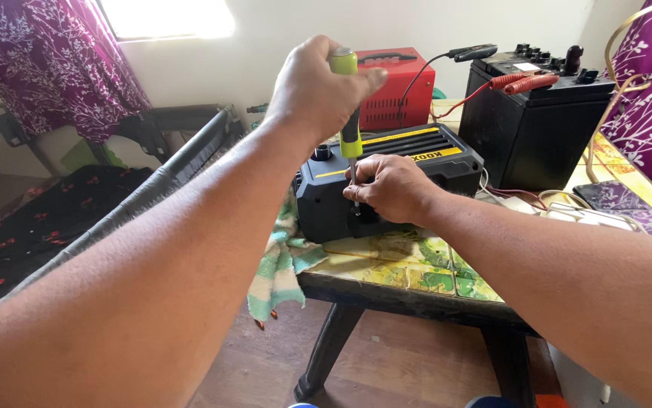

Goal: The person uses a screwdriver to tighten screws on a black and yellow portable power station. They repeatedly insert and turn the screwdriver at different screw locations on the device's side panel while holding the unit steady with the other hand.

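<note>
Head view shows the left hand [318,91] wrapped from above around the top of a green and black screwdriver [351,136], which stands upright. Right hand [388,185] pinches its thin shaft with fingertips pressed together, against the black and yellow device [416,162] on the table [416,291]. Screwdriver tip is hidden by fingers.

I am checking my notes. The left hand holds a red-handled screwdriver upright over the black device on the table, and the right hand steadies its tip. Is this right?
Not quite: the head view shows the screwdriver handle is yellow-green and black, not red. The rest stands: the left hand holds it upright over the black device on the table, and the right hand steadies its tip.
</note>
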